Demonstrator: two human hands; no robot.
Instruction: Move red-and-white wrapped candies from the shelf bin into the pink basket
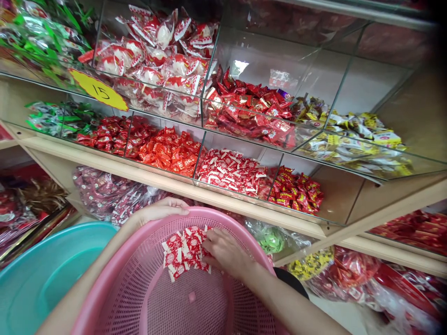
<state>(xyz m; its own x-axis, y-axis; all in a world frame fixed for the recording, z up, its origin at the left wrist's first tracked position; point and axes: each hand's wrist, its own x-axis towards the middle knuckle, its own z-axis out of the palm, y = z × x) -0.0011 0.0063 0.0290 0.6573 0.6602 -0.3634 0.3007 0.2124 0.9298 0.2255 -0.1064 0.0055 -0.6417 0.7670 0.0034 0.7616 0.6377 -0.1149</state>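
Observation:
A pink plastic basket [104,279] with perforated walls is tilted in front of me. My left hand [167,209] grips its far rim, the fingers wrapped over the edge. Inside, a small pile of red-and-white wrapped candies [183,251] lies against the far wall. My right hand [226,251] reaches into the basket at the right end of this pile. Its fingers are curled closed around some candies, and the fingertips are partly hidden. Beyond the rim, similar red-and-white candies [232,172] fill a clear compartment of the lower shelf.
Clear bins hold red candies [251,107], white-and-red packets [157,60], yellow-wrapped sweets [363,135] and green packets [45,37]. A yellow price tag [99,89] reads 15. A turquoise basin [21,260] stands at left. Bagged candies [352,274] lie beneath the wooden shelf edge [223,204].

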